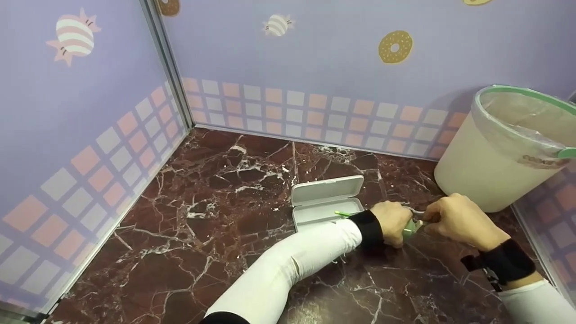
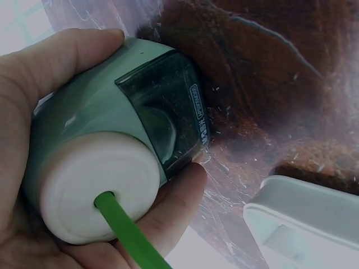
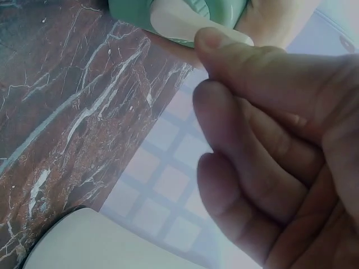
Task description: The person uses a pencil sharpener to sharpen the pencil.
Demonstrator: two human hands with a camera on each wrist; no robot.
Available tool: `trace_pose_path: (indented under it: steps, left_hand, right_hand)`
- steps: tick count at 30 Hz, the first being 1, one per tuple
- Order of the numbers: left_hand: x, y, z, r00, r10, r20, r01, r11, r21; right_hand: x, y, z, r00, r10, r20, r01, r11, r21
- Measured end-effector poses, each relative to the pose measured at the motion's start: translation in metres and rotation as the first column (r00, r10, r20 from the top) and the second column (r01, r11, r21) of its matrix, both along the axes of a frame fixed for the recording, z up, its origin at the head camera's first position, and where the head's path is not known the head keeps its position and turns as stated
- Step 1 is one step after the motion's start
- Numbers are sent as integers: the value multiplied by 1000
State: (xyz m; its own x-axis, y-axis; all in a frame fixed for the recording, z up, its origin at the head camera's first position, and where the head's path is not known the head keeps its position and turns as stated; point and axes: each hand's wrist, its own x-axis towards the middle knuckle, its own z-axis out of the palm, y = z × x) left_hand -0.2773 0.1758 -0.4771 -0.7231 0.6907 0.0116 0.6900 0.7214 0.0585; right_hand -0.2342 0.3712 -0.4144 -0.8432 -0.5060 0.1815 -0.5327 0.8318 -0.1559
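My left hand (image 1: 393, 220) grips a light green crank pencil sharpener (image 2: 84, 120), its thumb on one side and fingers wrapped beneath. A dark see-through shavings drawer (image 2: 168, 112) shows on the sharpener's side. Out of the hole in its pale round face sticks a green pencil (image 2: 130, 232), whose far part is also seen over the case in the head view. At the opposite end, my right hand (image 1: 465, 220) pinches the white crank arm (image 3: 182, 23) near its tip, with the other fingers curled. Left of the hands, a grey pencil case (image 1: 327, 191) lies with its lid raised.
A cream bin (image 1: 486, 166) with a green rim and a clear liner stands at the back right. Purple walls (image 1: 315, 54) border the dark red marbled tabletop (image 1: 193, 238) at the back and both sides.
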Motion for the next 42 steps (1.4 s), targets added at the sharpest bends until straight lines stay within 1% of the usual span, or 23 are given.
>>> trace_pose_path:
  steps: [5, 8, 10, 14, 17, 20, 24, 28, 30, 33, 36, 39, 42]
  left_hand:
    - [-1, -3, 1, 1000, -3, 8, 3, 1000, -7]
    - [0, -3, 2, 1000, -12, 5, 12, 1000, -9]
    - [1, -3, 3, 1000, -18, 11, 18, 1000, -12]
    - [2, -1, 4, 999, -22, 36, 23, 1000, -14]
    - [1, -1, 5, 999, -21, 42, 22, 1000, -8]
    - [1, -2, 6, 999, -17, 37, 18, 1000, -7]
    - [1, -4, 6, 1000, -14, 24, 14, 1000, -2]
    - [3, -3, 5, 1000, -14, 17, 14, 1000, -10]
    - [3, -4, 4, 1000, -17, 14, 18, 1000, -13]
    - [3, -4, 4, 1000, -15, 9, 15, 1000, -13]
    - [3, -5, 4, 1000, -10, 0, 10, 1000, -11]
    - [3, -5, 5, 1000, -9, -4, 9, 1000, -6]
    - [3, -5, 5, 1000, -12, -3, 12, 1000, -4]
  right_hand:
    - [-7, 1, -2, 1000, -8, -1, 8, 999, -46]
    - [-14, 5, -8, 999, -35, -14, 34, 998, -60]
    - [-19, 7, -14, 999, -47, -20, 45, 997, -63]
    - [-25, 11, -26, 999, -51, -1, 51, 996, -79]
    - [-28, 13, -30, 999, -49, 22, 51, 993, -106]
    - [-32, 15, -33, 998, -53, 31, 57, 992, -113]
    - [-37, 14, -38, 996, -53, 65, 59, 994, -94]
    - [-40, 14, -50, 993, -39, 109, 48, 995, -84]
    - [-39, 14, -56, 994, -32, 108, 40, 996, -78]
    - [-37, 14, -63, 998, -9, 55, 13, 997, -73]
    - [-33, 15, -68, 998, 22, -50, -26, 997, -79]
    - [-27, 14, -75, 987, 59, -150, -70, 995, -67]
    - [-21, 13, -82, 972, 95, -215, -102, 994, -25]
